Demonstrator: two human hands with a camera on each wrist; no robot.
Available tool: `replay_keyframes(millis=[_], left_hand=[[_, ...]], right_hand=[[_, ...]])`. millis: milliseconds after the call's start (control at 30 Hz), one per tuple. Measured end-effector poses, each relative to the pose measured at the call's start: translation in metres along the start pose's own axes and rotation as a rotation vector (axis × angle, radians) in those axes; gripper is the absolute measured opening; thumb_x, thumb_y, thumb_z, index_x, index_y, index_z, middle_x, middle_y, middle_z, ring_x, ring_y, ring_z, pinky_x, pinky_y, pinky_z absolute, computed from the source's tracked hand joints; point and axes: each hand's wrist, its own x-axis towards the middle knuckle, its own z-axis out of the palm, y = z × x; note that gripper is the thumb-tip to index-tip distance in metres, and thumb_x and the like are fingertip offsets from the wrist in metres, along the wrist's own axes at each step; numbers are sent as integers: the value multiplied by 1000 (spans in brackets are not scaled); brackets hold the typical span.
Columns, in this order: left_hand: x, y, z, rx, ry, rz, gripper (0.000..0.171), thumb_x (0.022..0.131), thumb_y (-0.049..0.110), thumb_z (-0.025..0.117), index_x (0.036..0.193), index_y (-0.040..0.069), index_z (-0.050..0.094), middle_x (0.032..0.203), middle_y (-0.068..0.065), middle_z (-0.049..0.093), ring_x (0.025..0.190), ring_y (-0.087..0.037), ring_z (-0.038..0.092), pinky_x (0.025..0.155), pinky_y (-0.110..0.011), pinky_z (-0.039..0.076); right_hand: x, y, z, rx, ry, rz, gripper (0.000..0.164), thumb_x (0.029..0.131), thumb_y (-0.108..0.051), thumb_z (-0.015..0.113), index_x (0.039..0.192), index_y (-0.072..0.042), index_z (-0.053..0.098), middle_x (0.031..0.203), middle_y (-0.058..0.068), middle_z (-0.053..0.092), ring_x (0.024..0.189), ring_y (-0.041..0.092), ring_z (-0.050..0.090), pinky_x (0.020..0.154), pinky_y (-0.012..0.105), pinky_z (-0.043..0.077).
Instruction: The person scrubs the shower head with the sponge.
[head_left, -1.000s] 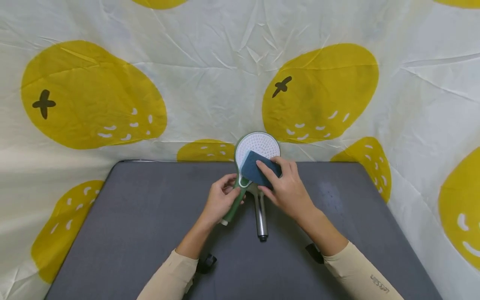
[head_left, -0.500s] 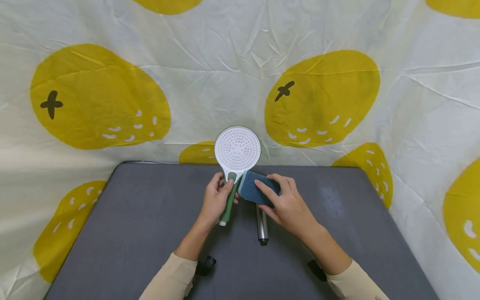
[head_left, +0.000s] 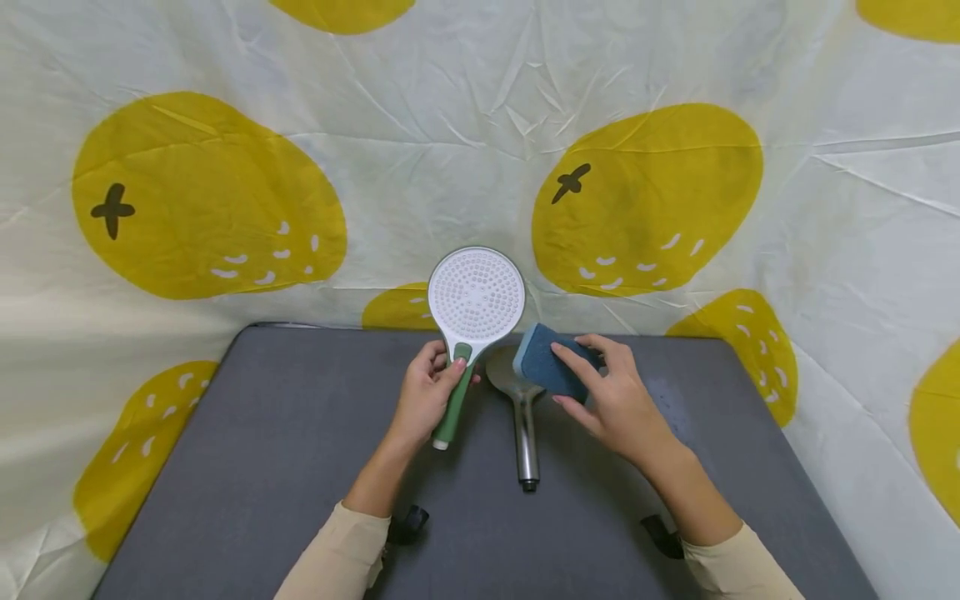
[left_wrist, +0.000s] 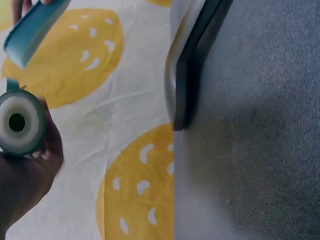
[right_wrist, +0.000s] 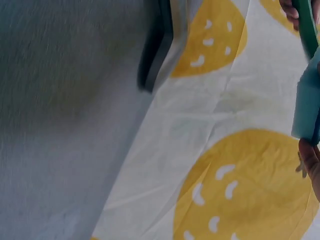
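A green shower head [head_left: 477, 293] with a white nozzle face is gripped by its handle in my left hand [head_left: 422, 393], its face turned toward the head camera. In the left wrist view the handle's hollow end [left_wrist: 20, 124] points at the camera. My right hand [head_left: 618, 400] pinches a blue sponge [head_left: 558, 363] between thumb and fingers, to the right of the shower head and apart from it. The right wrist view shows only part of the sponge [right_wrist: 306, 100]. Below them a second, metallic shower head [head_left: 527, 433] lies on the grey table, partly covered by the sponge.
The grey table [head_left: 315, 467] reaches back to a hanging white cloth [head_left: 435, 192] printed with yellow fruit shapes. More cloth hangs at the left and right sides. A dark wrist strap [head_left: 408, 525] shows under the left forearm.
My left hand has turned the green shower head so its face shows fully. The sponge, earlier over the shower head's lower face, has moved right and away from it with my right hand.
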Motion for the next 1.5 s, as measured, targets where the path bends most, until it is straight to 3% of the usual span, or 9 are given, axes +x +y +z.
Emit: replay_keyframes(millis=[200, 433, 700, 800, 933, 1200, 1500], left_hand=[[0, 2, 2, 36, 2, 23, 36, 99, -6, 61, 133, -11, 48, 120, -34, 65, 90, -7, 67, 79, -20, 56], [0, 4, 3, 10, -45, 40, 61, 91, -15, 65, 142, -7, 34, 129, -37, 59, 98, -7, 65, 82, -20, 56], [0, 3, 0, -35, -51, 59, 74, 88, -19, 66, 149, -4, 27, 137, -35, 54, 105, -8, 66, 87, -21, 57], [1, 4, 1, -77, -42, 37, 73, 90, -17, 64, 150, -1, 27, 140, -31, 53, 107, -10, 66, 88, -23, 58], [3, 3, 4, -138, -7, 20, 64, 96, -12, 61, 150, 3, 31, 132, -25, 59, 100, -12, 68, 84, -26, 60], [5, 6, 8, -316, 6, 50, 42, 106, -1, 49, 145, 10, 36, 119, -3, 67, 97, -18, 72, 84, -44, 64], [6, 14, 10, -406, 25, -14, 59, 94, -15, 53, 147, 6, 37, 120, -5, 66, 97, -18, 73, 80, -38, 64]], right_hand=[[-5, 18, -12, 43, -13, 44, 66, 103, -58, 49, 143, -6, 60, 131, 31, 53, 117, 45, 50, 89, 55, 49], [-14, 32, -23, 52, -55, 101, 74, 100, -67, 46, 141, -8, 61, 131, 26, 53, 113, 36, 52, 89, 49, 48], [-21, 42, -24, 58, -42, 89, 74, 100, -65, 48, 140, -4, 61, 129, 29, 54, 108, 39, 52, 84, 50, 48], [-24, 46, -23, 54, -54, 103, 76, 99, -67, 46, 140, -4, 61, 130, 28, 54, 108, 38, 52, 85, 48, 47], [-29, 50, -22, 50, -78, 125, 78, 98, -69, 47, 141, -6, 60, 131, 26, 53, 109, 36, 51, 86, 47, 46], [-36, 49, -20, 48, -89, 134, 79, 98, -70, 46, 141, -6, 60, 130, 28, 53, 107, 35, 51, 85, 44, 45], [-35, 45, -23, 60, -66, 132, 76, 98, -66, 48, 142, -6, 59, 130, 27, 53, 109, 36, 51, 84, 46, 45]])
